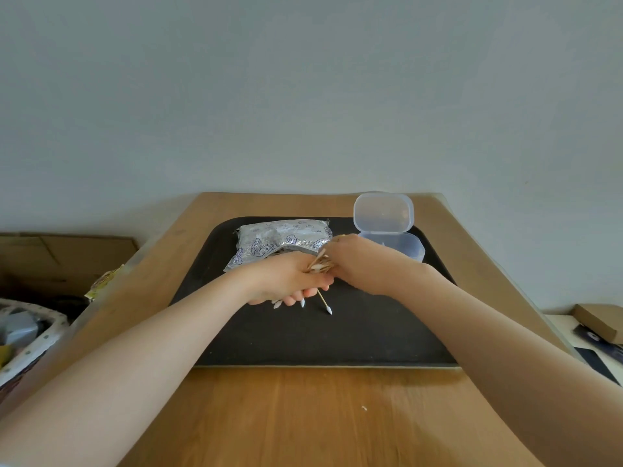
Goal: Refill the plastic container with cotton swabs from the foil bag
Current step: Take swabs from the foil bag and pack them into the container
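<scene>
A silver foil bag [279, 241] with blue cat drawings lies at the back left of a black mat [337, 335]. My left hand [286, 281] grips a bundle of wooden cotton swabs [320, 264] in front of the bag. My right hand [354, 257] is curled round the other end of the same bundle. One swab [324, 301] sticks out below the hands, its white tip on the mat. The clear plastic container [401, 246] stands at the back right with its lid [383, 212] hinged open; my right hand covers its near left edge.
The mat lies on a wooden table [303, 416]. A cardboard box [67, 257] and a basket [30, 335] sit left of the table. A small brown box [598, 321] and dark items lie on a white surface at the right.
</scene>
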{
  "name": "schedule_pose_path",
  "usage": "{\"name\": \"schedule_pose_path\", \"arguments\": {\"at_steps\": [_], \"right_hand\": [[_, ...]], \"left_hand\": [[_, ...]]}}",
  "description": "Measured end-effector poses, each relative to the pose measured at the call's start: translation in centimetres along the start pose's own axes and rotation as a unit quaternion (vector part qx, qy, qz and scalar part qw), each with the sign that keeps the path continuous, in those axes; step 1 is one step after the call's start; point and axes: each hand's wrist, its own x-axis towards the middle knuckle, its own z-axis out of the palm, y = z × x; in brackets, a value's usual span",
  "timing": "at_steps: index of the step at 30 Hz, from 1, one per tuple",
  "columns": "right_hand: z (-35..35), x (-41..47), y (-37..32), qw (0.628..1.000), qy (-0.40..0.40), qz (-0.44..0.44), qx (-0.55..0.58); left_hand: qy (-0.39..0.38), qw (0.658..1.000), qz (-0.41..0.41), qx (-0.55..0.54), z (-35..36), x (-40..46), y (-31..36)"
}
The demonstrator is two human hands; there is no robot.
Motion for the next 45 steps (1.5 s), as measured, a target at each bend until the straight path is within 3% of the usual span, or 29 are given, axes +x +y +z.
{"name": "schedule_pose_path", "arguments": {"at_steps": [3,5,7,9,11,14,17,19,25,27,29,33,34,35,37,39,41,43,45], "right_hand": [[-1.1,-0.1,-0.2,0.978,0.030,0.062,0.198],[-1.1,0.1,-0.3,0.969,0.071,0.068,0.226],[-1.0,0.1,-0.9,0.973,0.110,0.040,0.199],[-0.6,0.2,-0.9,0.979,0.178,-0.031,0.094],[-0.2,0.1,-0.7,0.980,0.191,-0.058,-0.016],[-0.1,0.2,-0.9,0.980,0.190,-0.041,-0.032],[0.2,0.4,-1.1,0.978,0.181,0.002,0.105],[0.0,0.4,-1.5,0.954,0.188,0.036,0.229],[-0.2,0.6,-1.8,0.889,0.245,0.073,0.381],[0.4,0.3,-2.2,0.818,0.249,0.110,0.506],[1.0,0.2,-3.4,0.693,0.252,0.169,0.654],[1.5,0.5,-5.4,0.314,0.207,0.210,0.903],[1.3,0.6,-5.6,0.249,0.190,0.208,0.927],[1.1,0.7,-5.7,0.206,0.180,0.210,0.939],[0.8,1.0,-5.5,0.163,0.179,0.211,0.947],[0.4,1.2,-5.4,0.174,0.188,0.207,0.944],[0.0,1.3,-5.5,0.214,0.181,0.201,0.939],[-0.4,1.2,-5.3,0.284,0.180,0.200,0.921],[-0.7,1.1,-4.4,0.392,0.212,0.218,0.868]], "left_hand": [[0.002,1.000,-0.002,-0.007,0.2,-0.1,0.1],[0.007,1.000,0.005,-0.016,0.4,-0.1,0.3],[0.003,0.999,0.005,-0.045,0.5,-0.1,0.6],[-0.007,0.997,0.011,-0.075,0.6,-0.3,0.7],[-0.016,0.993,0.031,-0.110,0.6,-0.5,0.5],[-0.012,0.988,0.039,-0.148,0.5,-0.6,0.2],[-0.025,0.989,0.021,-0.146,0.5,-0.9,0.3],[-0.037,0.989,0.015,-0.145,0.4,-0.9,0.4],[0.010,0.980,0.045,-0.192,0.8,-0.7,0.2],[0.059,0.965,0.085,-0.240,0.7,-0.5,0.5],[0.116,0.931,0.134,-0.320,0.5,-0.5,1.2],[0.146,0.875,0.210,-0.410,0.8,-0.6,2.9],[0.148,0.874,0.211,-0.412,0.9,-0.4,2.9],[0.159,0.881,0.205,-0.395,1.2,-0.4,3.0],[0.211,0.901,0.190,-0.329,1.5,-0.2,2.7],[0.253,0.920,0.182,-0.239,2.0,-0.3,2.4],[0.274,0.925,0.179,-0.192,2.5,-0.3,2.4],[0.271,0.927,0.185,-0.180,2.3,-0.3,2.5],[0.244,0.932,0.189,-0.193,2.0,-0.6,2.5]]}}
